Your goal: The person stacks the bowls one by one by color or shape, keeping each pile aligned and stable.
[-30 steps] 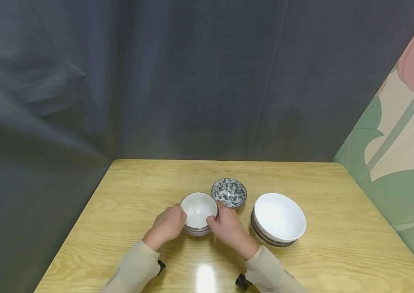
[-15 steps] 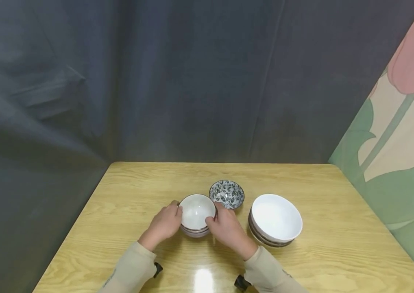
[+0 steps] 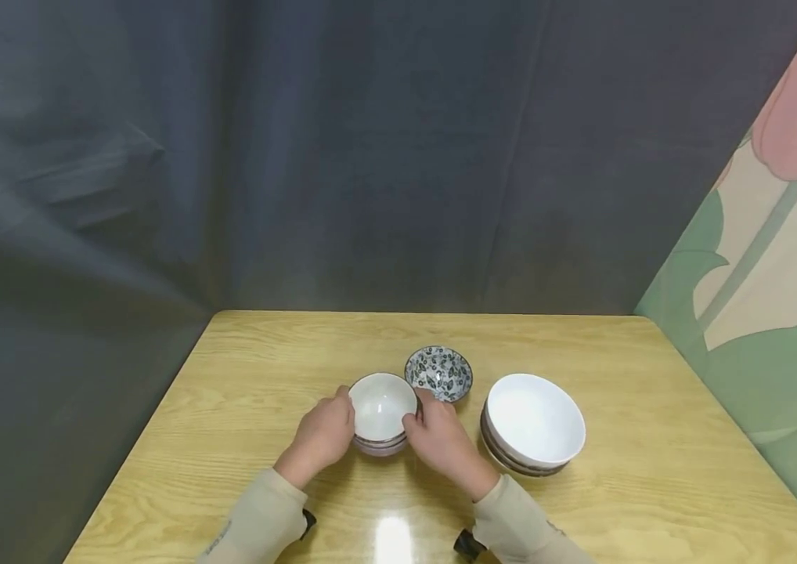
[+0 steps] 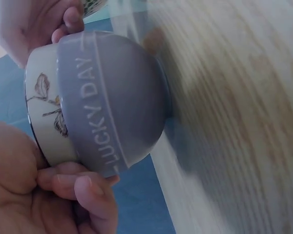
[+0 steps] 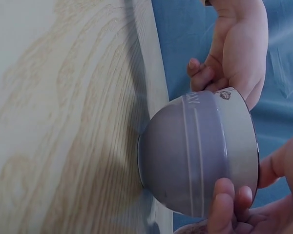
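A white bowl (image 3: 382, 407) with a dark rim and a leaf print sits nested in a purple bowl (image 4: 122, 92) lettered "LUCKY DAY". The purple bowl's foot appears to stand on the table. At the left side of the stack my left hand (image 3: 324, 433) grips the white bowl, thumb over the rim and fingers under it beside the purple rim. Opposite it, my right hand (image 3: 441, 439) grips the white bowl's right side the same way. Just behind the right hand lies a small bowl with a black-and-white leaf pattern (image 3: 439, 371), partly covered by the fingers.
To the right stands a large white bowl (image 3: 534, 419), stacked on dark-rimmed bowls (image 3: 521, 468). The wooden table (image 3: 279, 352) ends at a dark curtain (image 3: 370, 157) behind and on the left. A floral panel (image 3: 779, 313) borders the right side.
Both hands keep their hold on the white bowl, and the bowls stay in place. Only slight shifts of the head view and small finger movements are visible.
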### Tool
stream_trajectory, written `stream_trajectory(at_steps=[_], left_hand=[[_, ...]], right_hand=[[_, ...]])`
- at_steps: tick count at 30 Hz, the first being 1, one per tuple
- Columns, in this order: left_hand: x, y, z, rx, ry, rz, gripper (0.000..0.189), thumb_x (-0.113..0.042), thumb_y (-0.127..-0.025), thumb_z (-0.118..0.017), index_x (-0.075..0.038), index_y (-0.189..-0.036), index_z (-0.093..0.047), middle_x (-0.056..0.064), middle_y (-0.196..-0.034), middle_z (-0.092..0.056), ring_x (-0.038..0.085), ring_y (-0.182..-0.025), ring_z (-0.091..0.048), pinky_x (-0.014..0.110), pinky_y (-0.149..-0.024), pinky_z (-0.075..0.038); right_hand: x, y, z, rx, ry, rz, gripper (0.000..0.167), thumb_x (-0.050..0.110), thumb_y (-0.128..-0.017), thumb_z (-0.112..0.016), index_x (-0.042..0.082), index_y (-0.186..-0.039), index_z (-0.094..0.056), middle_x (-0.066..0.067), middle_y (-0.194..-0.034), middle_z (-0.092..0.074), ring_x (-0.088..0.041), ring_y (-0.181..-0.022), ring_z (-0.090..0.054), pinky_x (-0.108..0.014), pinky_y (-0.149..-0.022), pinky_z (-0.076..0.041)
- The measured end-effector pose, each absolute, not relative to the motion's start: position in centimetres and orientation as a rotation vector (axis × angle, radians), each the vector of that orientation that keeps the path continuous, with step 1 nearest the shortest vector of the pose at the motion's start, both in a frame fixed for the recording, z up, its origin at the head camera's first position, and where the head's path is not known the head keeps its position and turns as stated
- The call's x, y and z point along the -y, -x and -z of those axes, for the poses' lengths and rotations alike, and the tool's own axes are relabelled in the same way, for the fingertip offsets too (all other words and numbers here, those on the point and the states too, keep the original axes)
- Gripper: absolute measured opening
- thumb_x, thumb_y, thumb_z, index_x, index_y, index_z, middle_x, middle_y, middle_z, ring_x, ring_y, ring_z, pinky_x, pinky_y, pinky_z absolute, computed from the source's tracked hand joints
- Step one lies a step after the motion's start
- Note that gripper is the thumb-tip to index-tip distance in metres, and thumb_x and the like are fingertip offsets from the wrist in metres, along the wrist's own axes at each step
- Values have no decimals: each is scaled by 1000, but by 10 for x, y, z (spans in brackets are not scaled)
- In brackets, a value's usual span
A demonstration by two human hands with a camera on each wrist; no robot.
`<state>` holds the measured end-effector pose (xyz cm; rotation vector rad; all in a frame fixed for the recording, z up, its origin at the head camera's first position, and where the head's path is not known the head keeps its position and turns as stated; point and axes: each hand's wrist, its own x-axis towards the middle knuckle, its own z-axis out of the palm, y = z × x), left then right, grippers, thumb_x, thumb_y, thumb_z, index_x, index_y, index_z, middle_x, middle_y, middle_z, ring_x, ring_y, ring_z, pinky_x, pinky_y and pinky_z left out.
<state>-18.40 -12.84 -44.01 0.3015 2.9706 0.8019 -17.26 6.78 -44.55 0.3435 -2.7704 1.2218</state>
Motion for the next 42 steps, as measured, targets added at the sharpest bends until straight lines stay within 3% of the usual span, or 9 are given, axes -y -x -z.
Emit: stream_trajectory(at_steps=[5,10,18,21,27,34,40,42], left_hand=[[125,182,441,-3010,-291,-740,37,-8,-104,-37,18,-128,-49,19,-79,-67,16,-52,-52,30,-43,-42],[128,183,441,-3002,-288,-741,38,-9,-104,-37,17,-128,-50,16,-76,-65,16,-52,-51,30,-44,-41],[134,186,439,-2965,-312,-908,41,-12,-105,-38,15,-132,-54,26,-117,-67,19,-69,-56,34,-59,-48],[135,187,440,-2971,-330,-905,39,-12,-104,-39,12,-129,-57,25,-115,-68,20,-74,-57,37,-64,-50],[135,188,442,-2930,-364,-983,33,-9,-103,-39,10,-122,-58,23,-105,-69,18,-71,-56,34,-62,-50],[136,188,444,-2916,-367,-1002,35,-10,-104,-38,10,-126,-55,25,-113,-68,18,-76,-58,35,-67,-52],[135,187,444,-2934,-344,-946,36,-11,-104,-38,10,-128,-54,18,-89,-68,16,-59,-50,30,-52,-44],[134,188,444,-2952,-345,-935,35,-11,-103,-39,10,-126,-56,17,-88,-67,17,-62,-52,32,-55,-46]], right_hand=[[-68,173,447,2756,-343,-1209,46,6,-88,-56,-12,-130,-56,-7,-84,-61,-20,-81,-58,-37,-75,-54],[-69,174,447,2759,-342,-1224,43,7,-88,-56,-10,-128,-58,0,-73,-54,-13,-69,-53,-28,-62,-48],[-70,178,446,2752,-352,-1195,37,8,-90,-57,-9,-122,-61,3,-67,-47,-10,-59,-44,-24,-53,-39],[-71,179,445,2738,-356,-1168,34,7,-90,-58,-9,-119,-63,3,-66,-46,-10,-57,-42,-24,-50,-37],[-72,181,443,2735,-362,-1167,29,5,-87,-57,-8,-111,-65,4,-62,-44,-9,-55,-40,-23,-49,-35],[-73,183,442,2740,-373,-1166,15,4,-87,-57,-1,-98,-65,5,-61,-42,-9,-54,-38,-23,-48,-33],[-74,183,441,2745,-387,-1173,16,3,-87,-56,-2,-99,-66,4,-61,-42,-9,-53,-38,-23,-48,-33],[-74,183,441,2751,-382,-1168,21,3,-87,-55,-4,-104,-66,4,-61,-43,-9,-53,-38,-24,-48,-34]])
